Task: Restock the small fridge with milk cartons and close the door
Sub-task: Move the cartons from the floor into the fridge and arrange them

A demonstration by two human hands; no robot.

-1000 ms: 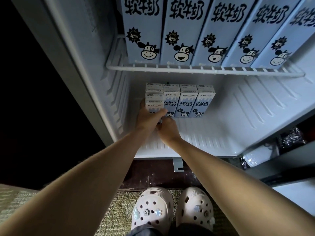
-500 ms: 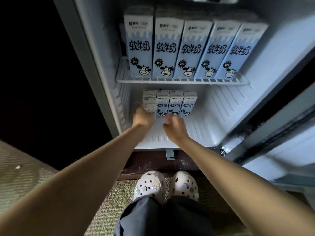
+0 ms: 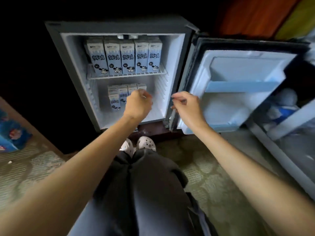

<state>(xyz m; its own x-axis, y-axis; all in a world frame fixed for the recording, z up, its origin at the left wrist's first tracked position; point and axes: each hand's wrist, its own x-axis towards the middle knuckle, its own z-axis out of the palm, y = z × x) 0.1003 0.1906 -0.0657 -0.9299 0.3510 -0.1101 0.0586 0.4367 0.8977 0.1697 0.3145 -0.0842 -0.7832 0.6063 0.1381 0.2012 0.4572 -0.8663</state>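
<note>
- Pale-blue tall milk cartons [image 3: 123, 57] are standing five abreast along the front edge of the wire shelf [image 3: 127, 76], filling the upper part of the small fridge [image 3: 119, 26].
- Small milk cartons [image 3: 115, 99] are sitting toward the back left corner of the fridge floor [image 3: 115, 119], four in a row. The leftmost column is looking stacked, and my own hand is partly covering the right end.
- I am holding my left hand [image 3: 139, 103] in front of the lower compartment, fingers loosely curled with nothing in them.
- I am holding my right hand [image 3: 186, 106] just beside the hinge-side edge of the opening, fingers bent loosely and equally empty.
- The door [image 3: 238, 65] is standing wide open to the right with its inner rail [image 3: 238, 86] showing, so I am judging the stocking nearly done and the closing not yet begun.
- I am expecting the cartons to be handling as stiff-sided but crushable card: light when small, heavier and tippy when tall. Gripping across the flat side faces, low down, should be keeping them upright, since the smooth print may be slipping.
- For the door I am planning on taking its free outer edge, far from the hinge, where a light push should be swinging it easily. The seal may be needing a firm last press.
</note>
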